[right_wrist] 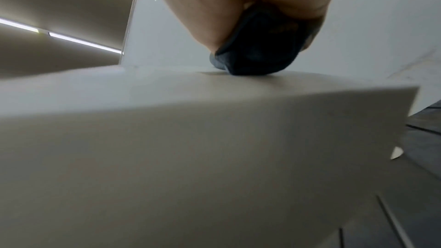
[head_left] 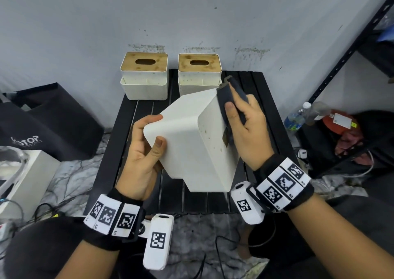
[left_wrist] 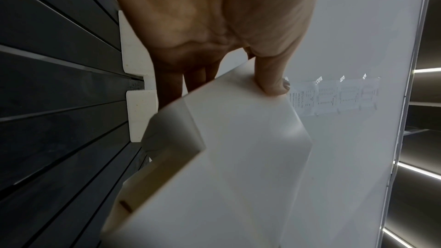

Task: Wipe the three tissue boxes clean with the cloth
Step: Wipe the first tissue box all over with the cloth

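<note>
A white tissue box point(head_left: 191, 138) is tilted in the air above the black slatted table point(head_left: 125, 134), its pale underside toward me. My left hand point(head_left: 145, 148) grips its left end, thumb on the near face and fingers behind; the left wrist view shows the thumb point(left_wrist: 272, 82) on the box point(left_wrist: 226, 157). My right hand point(head_left: 245, 125) holds a folded dark cloth point(head_left: 226, 95) and presses it on the box's right edge. The cloth point(right_wrist: 257, 52) meets the box point(right_wrist: 190, 139) in the right wrist view. Two more tissue boxes with wooden lids stand at the back: left point(head_left: 144, 75), right point(head_left: 199, 74).
A grey wall rises right behind the table. A black bag point(head_left: 49, 125) and a white appliance point(head_left: 23, 178) lie at the left. A black metal shelf point(head_left: 345, 65) with bottles point(head_left: 298, 116) and clutter stands at the right. Cables run over the marbled floor point(head_left: 70, 172).
</note>
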